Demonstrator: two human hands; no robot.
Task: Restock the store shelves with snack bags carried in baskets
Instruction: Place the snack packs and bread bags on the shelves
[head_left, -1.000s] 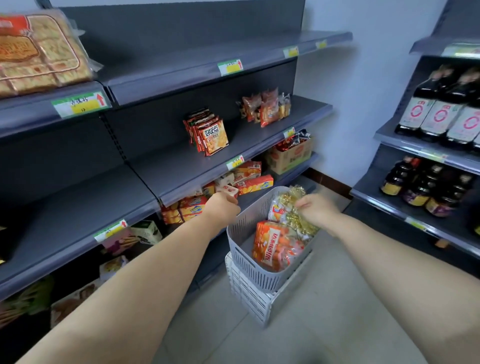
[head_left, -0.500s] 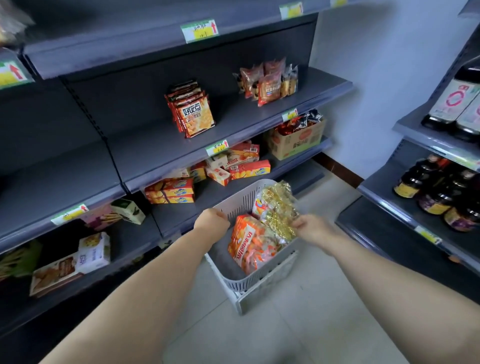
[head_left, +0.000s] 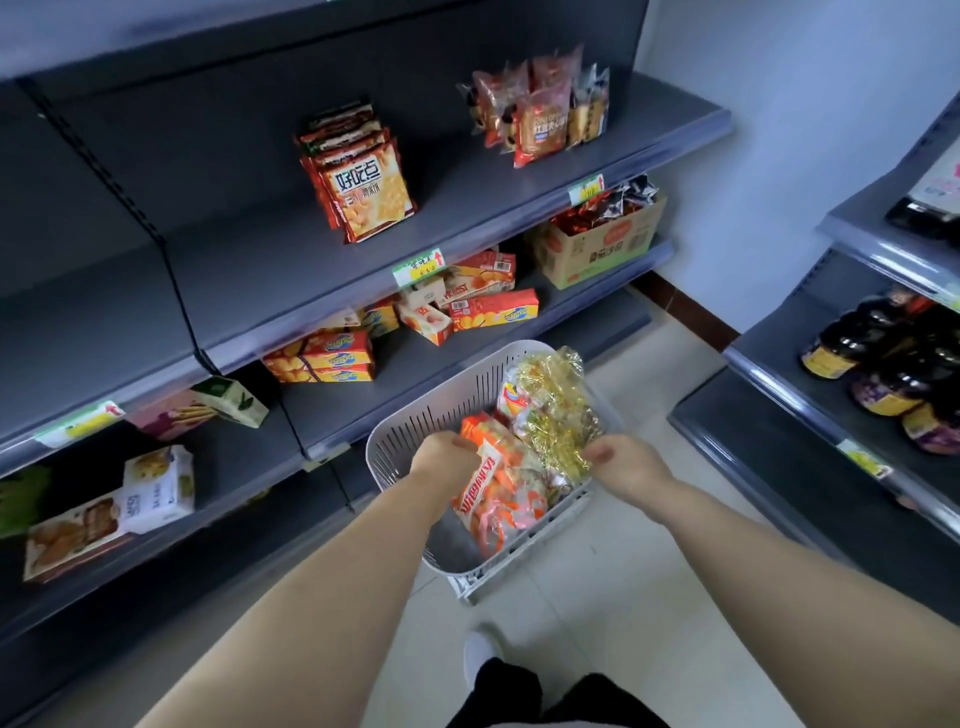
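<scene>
— Where to find the orange-and-white crinkly plastic snack bag (head_left: 493, 488)?

— Lying slantwise inside the pale grey slotted plastic basket (head_left: 410, 431), just beside a clear bag of gold-foil sweets (head_left: 556, 410) at the basket's far end. Gripped at its top corner by the left hand (head_left: 444, 457), fingers curled over it.

— And the right hand (head_left: 623, 460)?

— Pinching the near edge of the gold-foil bag, thumb on top.

— Likely to handle how?

— Probably light, soft and puffy, with slippery film and crushable contents. Best taken by the sealed top edge or cradled under the middle, never squeezed.

— And outside the basket?

— Under it, a second slotted basket (head_left: 485, 583) on the tiled floor (head_left: 649, 597). Left of it, dark grey metal shelves (head_left: 249, 260) with orange biscuit boxes (head_left: 493, 317). Higher up beyond it, red cracker packs (head_left: 363, 192) standing upright.
</scene>
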